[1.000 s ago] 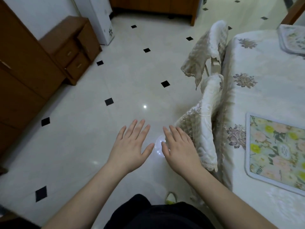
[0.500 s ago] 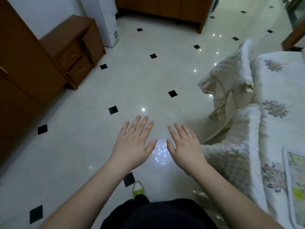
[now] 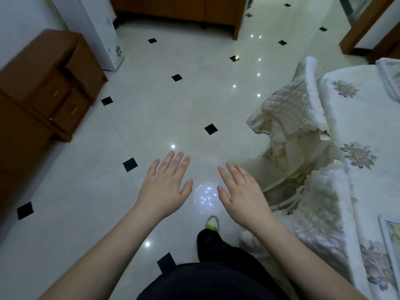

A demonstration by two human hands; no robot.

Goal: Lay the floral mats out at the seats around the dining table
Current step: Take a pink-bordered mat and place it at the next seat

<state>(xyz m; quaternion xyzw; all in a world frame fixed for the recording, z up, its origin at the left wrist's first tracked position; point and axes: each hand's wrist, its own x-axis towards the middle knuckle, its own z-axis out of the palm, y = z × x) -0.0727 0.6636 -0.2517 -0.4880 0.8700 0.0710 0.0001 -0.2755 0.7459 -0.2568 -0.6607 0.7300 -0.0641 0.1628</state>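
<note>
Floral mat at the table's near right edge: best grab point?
Probably the floral mat by its white left border, which lies flat near the table edge. Bring the open right hand in from the left, past the covered chair, and pinch that border. Most of the mat is out of frame.

We record a glossy cream tiled floor [image 3: 151,118] set with small black diamond insets [image 3: 210,129] and dotted with bright reflections of ceiling lights. At left we list a brown wooden drawer unit [image 3: 49,87] against a pale wall [image 3: 23,16]. Beside it stands a white appliance [image 3: 101,33] with a floral motif low on its side. Along the far edge we note a wooden cabinet [image 3: 179,11], and at upper right a wooden door frame [image 3: 363,29].
</note>
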